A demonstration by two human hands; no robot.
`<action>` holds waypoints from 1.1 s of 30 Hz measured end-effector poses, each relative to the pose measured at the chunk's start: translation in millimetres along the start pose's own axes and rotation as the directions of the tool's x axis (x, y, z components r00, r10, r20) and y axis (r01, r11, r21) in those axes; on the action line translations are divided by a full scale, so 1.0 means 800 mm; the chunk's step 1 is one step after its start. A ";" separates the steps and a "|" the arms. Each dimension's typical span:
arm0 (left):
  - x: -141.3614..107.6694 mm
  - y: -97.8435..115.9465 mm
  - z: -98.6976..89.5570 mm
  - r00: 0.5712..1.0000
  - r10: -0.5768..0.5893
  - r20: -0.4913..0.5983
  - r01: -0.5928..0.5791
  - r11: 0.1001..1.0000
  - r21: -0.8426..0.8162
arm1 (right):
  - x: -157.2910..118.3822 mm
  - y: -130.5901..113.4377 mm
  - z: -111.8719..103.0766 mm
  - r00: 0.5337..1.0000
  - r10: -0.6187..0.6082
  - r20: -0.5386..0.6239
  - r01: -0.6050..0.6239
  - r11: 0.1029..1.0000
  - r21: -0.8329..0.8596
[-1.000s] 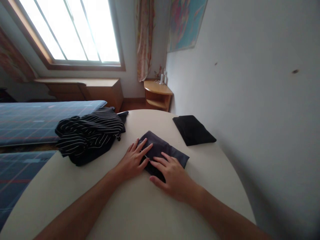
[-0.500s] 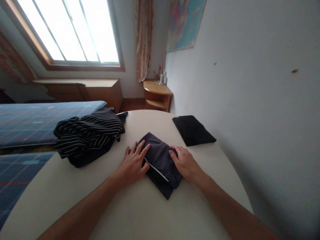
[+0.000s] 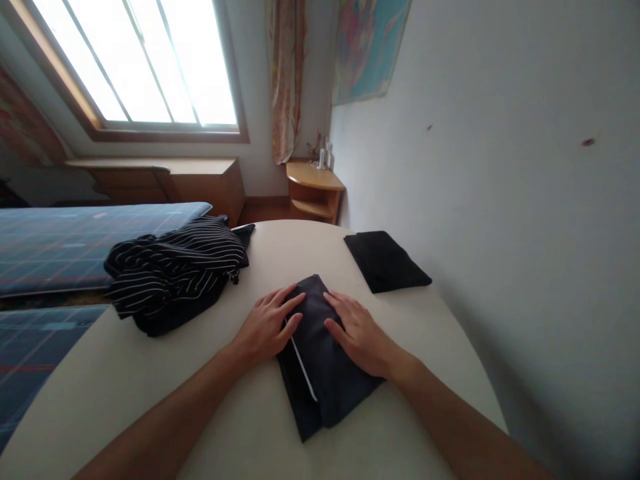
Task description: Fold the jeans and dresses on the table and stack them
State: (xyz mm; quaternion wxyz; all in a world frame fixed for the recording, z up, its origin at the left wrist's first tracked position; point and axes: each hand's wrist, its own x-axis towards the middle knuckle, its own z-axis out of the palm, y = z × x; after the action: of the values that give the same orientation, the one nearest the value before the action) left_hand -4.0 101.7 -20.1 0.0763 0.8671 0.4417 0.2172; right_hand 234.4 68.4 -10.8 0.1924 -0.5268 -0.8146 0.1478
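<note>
A folded dark grey garment with a white stripe along one edge lies on the pale round table. What kind of garment it is, I cannot tell. My left hand rests on its upper left edge, fingers apart. Flat on its upper right side lies my right hand, its fingers stretched out and the thumb apart. Beyond it, to the right, is a folded black cloth. A loose heap of black clothing with white stripes sits at the table's left edge.
Beds or mattresses with blue checked covers stand left of the table. A white wall runs close along the right. At the back are a wooden corner shelf and a low wooden cabinet under the window.
The folded grey garment has turned and slid nearer to me, its near corner now further left. Both hands have stayed on it, with my right hand shifting slightly left.
</note>
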 end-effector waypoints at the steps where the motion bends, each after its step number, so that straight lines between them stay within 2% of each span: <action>1: 0.000 0.002 -0.002 1.000 -0.021 -0.010 0.021 1.000 0.015 | 0.000 0.000 0.002 0.998 -0.016 0.057 0.017 1.000 -0.021; 4: 0.001 0.006 -0.013 0.987 -0.155 -0.051 0.159 0.984 0.086 | 0.002 0.001 -0.004 0.981 -0.082 0.177 0.095 0.993 -0.064; 6: 0.001 0.007 -0.019 0.960 -0.262 -0.097 0.273 0.952 0.138 | 0.004 0.004 -0.013 0.969 -0.132 0.208 0.150 0.986 -0.072; 7: 0.001 0.007 -0.020 0.953 -0.277 -0.125 0.295 0.943 0.153 | 0.005 0.004 -0.017 0.966 -0.153 0.206 0.172 0.982 -0.074; 8: 0.002 0.007 -0.021 0.956 -0.253 -0.151 0.275 0.949 0.153 | 0.005 0.004 -0.020 0.965 -0.173 0.198 0.191 0.979 -0.073; 10: 0.004 0.007 -0.019 0.981 -0.103 -0.163 0.122 0.986 0.111 | 0.004 0.000 -0.022 0.963 -0.208 0.168 0.222 0.973 -0.067; 12: 0.007 0.008 -0.013 0.992 0.075 -0.102 -0.073 0.997 0.028 | 0.000 -0.008 -0.019 0.961 -0.233 0.151 0.244 0.968 -0.058; 14: 0.011 0.009 -0.005 0.988 0.155 0.007 -0.154 0.987 -0.049 | -0.005 -0.018 -0.012 0.960 -0.230 0.158 0.242 0.969 -0.057; 17: 0.014 0.008 0.006 0.983 0.098 0.154 -0.088 0.993 -0.075 | -0.013 -0.030 -0.001 0.966 -0.171 0.192 0.189 0.979 -0.081; 20: 0.015 0.004 0.012 0.982 0.049 0.184 -0.039 0.997 -0.059 | -0.018 -0.033 0.007 0.970 -0.118 0.212 0.143 0.984 -0.108; 24: 0.012 0.004 0.012 0.992 0.019 0.124 -0.018 1.000 -0.008 | -0.021 -0.025 0.008 0.977 -0.082 0.197 0.113 0.982 -0.151; 28: 0.008 0.009 0.013 0.996 -0.088 0.033 0.083 0.990 0.115 | -0.017 -0.019 -0.001 0.993 -0.085 0.081 0.100 0.973 -0.207; 31: 0.005 0.013 0.015 0.985 -0.168 -0.043 0.173 0.963 0.204 | -0.016 -0.030 -0.009 0.996 -0.087 -0.018 0.082 0.979 -0.188; 33: 0.004 0.014 0.014 0.969 -0.233 -0.084 0.247 0.939 0.240 | -0.019 -0.044 -0.009 0.994 -0.108 -0.033 0.101 0.983 -0.154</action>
State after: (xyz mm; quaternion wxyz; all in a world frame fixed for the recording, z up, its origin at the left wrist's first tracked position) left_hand 11.0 98.3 -25.8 -0.0189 0.8032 0.5698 0.1727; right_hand 215.0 40.8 8.5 0.1759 -0.4994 -0.8459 0.0639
